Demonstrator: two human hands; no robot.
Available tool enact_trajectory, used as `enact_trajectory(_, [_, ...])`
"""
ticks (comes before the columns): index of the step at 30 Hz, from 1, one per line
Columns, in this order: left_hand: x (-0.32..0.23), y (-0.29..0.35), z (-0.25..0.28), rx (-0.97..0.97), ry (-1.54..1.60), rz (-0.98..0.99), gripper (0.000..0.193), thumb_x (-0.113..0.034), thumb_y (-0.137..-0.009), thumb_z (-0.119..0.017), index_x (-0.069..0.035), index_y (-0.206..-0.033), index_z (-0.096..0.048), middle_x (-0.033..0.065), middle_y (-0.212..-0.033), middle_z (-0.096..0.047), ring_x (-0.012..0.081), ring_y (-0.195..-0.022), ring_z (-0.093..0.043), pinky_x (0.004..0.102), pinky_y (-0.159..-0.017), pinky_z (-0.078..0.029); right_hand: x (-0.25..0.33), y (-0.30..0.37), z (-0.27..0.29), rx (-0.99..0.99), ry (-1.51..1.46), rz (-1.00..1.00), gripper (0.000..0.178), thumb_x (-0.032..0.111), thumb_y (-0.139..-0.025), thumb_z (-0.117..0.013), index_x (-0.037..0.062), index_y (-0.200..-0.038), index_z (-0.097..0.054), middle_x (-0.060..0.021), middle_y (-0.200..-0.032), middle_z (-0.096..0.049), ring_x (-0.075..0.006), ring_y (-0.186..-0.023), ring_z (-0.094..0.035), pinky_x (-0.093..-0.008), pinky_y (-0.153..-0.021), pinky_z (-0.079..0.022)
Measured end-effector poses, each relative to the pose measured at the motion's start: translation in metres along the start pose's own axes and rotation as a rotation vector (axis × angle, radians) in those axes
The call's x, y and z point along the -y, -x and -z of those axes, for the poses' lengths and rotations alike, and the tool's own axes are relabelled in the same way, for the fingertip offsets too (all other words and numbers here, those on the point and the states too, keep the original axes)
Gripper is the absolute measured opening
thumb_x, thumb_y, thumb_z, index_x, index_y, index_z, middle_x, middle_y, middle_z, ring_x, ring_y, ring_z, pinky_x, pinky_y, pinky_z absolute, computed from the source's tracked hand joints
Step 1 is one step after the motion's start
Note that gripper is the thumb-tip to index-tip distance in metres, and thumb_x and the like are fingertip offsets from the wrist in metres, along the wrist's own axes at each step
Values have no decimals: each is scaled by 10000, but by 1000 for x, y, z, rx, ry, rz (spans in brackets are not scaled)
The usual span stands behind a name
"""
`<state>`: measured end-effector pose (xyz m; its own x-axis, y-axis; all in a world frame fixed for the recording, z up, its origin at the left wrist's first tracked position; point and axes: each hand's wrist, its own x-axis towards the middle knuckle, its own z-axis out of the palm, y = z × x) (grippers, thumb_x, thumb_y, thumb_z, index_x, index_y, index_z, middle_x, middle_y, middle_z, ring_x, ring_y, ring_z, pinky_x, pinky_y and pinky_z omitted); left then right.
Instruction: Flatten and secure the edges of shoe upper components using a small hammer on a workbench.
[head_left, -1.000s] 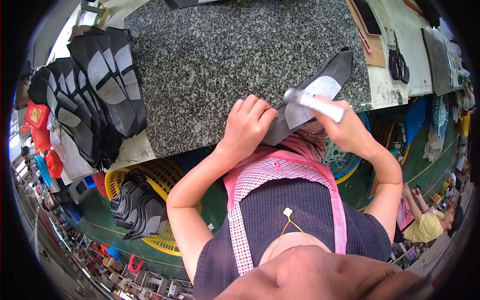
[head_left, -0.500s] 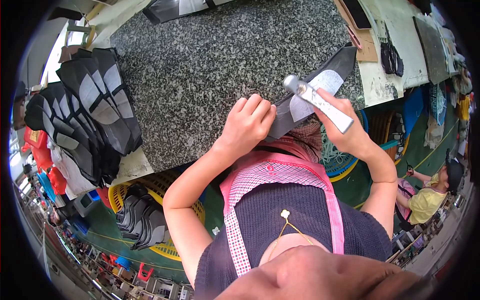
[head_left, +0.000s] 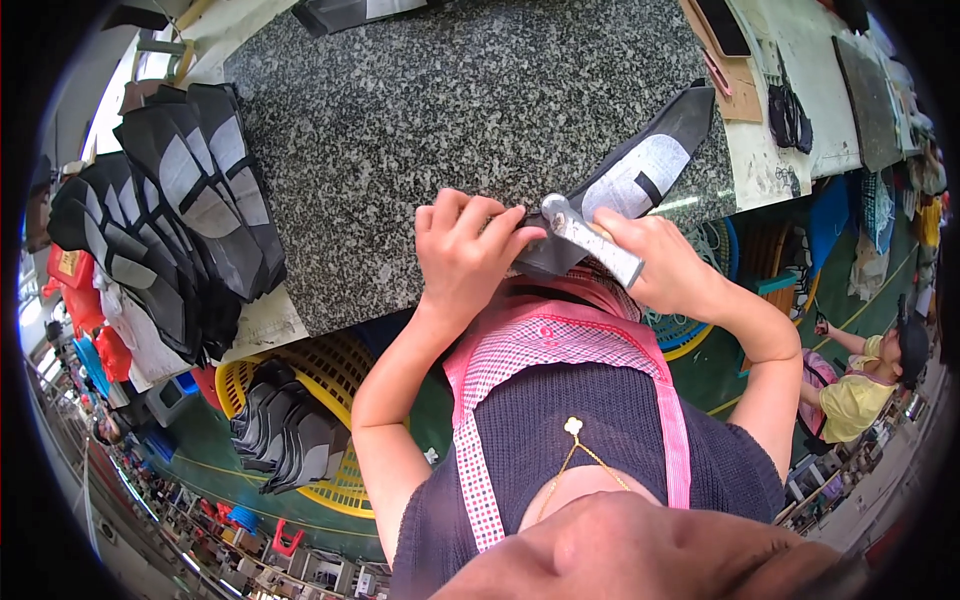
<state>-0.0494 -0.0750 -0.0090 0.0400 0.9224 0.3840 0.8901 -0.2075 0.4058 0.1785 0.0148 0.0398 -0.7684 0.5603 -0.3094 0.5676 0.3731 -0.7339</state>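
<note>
A black, flexible cut panel (head_left: 617, 186) with a pale grey patch lies across the near right edge of the speckled stone slab (head_left: 400, 120). Its near end hangs toward my apron. My left hand (head_left: 464, 248) is closed, with thumb and forefinger pinching the panel's left edge. In my right hand (head_left: 668, 262) is a metal hammer (head_left: 598, 243), its rounded face down at the panel beside my left fingertips. Whether the face touches the panel I cannot tell. My palm hides the hammer's handle.
Stacked similar panels (head_left: 205, 190) lie at the slab's left. More fill a yellow basket (head_left: 348, 375) below. A phone (head_left: 722, 27) rests on cardboard at the far right, near a black strap bundle (head_left: 789, 118). Another person (head_left: 858, 395) sits off to the right.
The hammer has come down and left onto the panel beside my left fingers. My left fingers have shifted from resting near the panel to pinching its edge. More of the grey patch shows.
</note>
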Motion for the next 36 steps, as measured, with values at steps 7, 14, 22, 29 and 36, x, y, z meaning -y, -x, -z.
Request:
enact_trajectory(7, [-13, 12, -7, -51, 175, 187, 147, -216, -729, -838, -144, -827, -756, -45, -782, -655, 172, -803, -553, 354, -711, -374, 7, -2, 6, -254, -119, 156, 164, 54, -922, -583, -36, -1059, -583, -248, -826, -615, -479, -790, -603, -450, -660, -485])
enact_trajectory(14, [-25, 20, -10, -39, -58, 61, 153, -191, -793, -787, -107, -905, -723, -19, -854, -648, 199, -822, -561, 359, -696, -382, 7, -8, 6, -145, -94, 179, 258, 17, -860, -627, -31, -1101, -548, -258, -829, -630, -467, -789, -632, -464, -650, -499])
enact_trajectory(22, [-33, 20, -15, -21, -258, -103, 143, -96, -819, -685, 26, -893, -681, 68, -801, -561, 220, -829, -551, 337, -656, -414, 1, -13, -2, -155, -68, 235, 245, 22, -859, -620, -34, -1086, -546, -239, -801, -625, -457, -783, -640, -464, -635, -492])
enact_trajectory(29, [-33, 27, -18, -17, -8, -203, 234, -135, -840, -673, 36, -1000, -681, 98, -955, -631, 232, -954, -613, 346, -755, -497, 6, -19, 2, 12, 51, 101, 153, 106, -892, -559, -3, -991, -515, -240, -774, -626, -469, -794, -623, -528, -644, -483])
enact_trajectory(36, [-47, 39, -32, -14, -103, -266, 334, -233, -868, -622, 12, -1090, -675, 97, -1037, -632, 220, -992, -628, 328, -833, -516, 13, -12, -1, 26, -23, 214, 222, 89, -877, -586, 1, -1070, -524, -248, -829, -638, -470, -816, -620, -496, -634, -487])
